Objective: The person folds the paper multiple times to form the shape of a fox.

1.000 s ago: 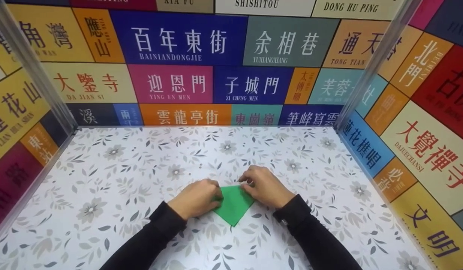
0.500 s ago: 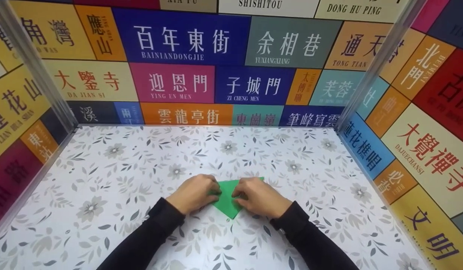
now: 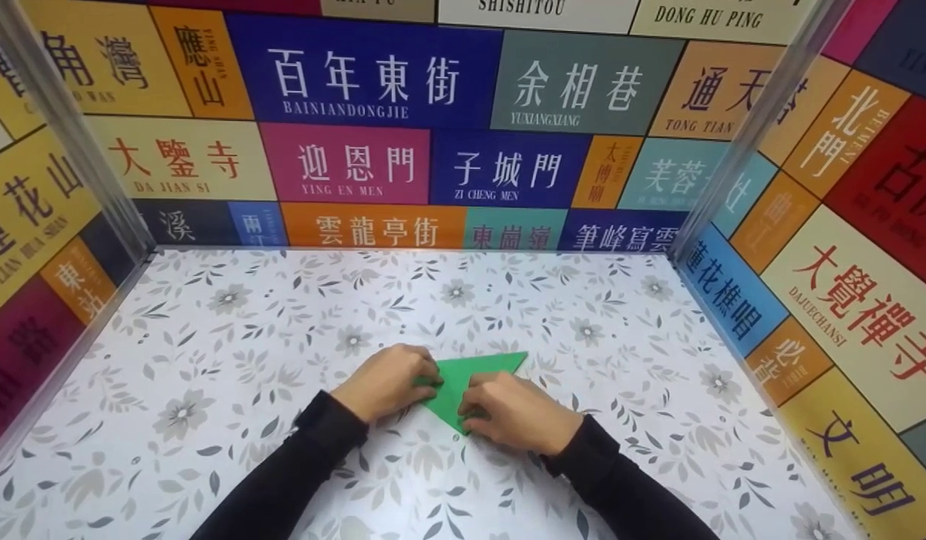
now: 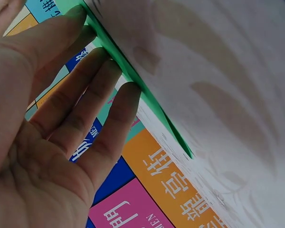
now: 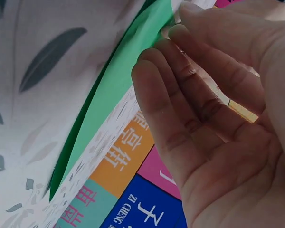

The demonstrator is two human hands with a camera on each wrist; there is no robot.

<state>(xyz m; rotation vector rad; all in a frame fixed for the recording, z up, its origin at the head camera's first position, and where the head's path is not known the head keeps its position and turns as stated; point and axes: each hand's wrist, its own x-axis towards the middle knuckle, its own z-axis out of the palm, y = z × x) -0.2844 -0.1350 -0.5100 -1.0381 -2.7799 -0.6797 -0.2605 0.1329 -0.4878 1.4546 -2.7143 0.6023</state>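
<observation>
Since the earlier frame, the right hand (image 3: 519,412) is shifted nearer; more of the green paper's (image 3: 451,386) far-right tip is exposed. Left corner is held by the left hand (image 3: 388,382), fingers bent. Paper lies on the surface (image 3: 230,352) between both: likely light, easily creased, best taken by edges. One tip is aimed near; long axis runs left to far-right. Right fingers half-curled at near-right edge; pinch or press cannot be told.
</observation>
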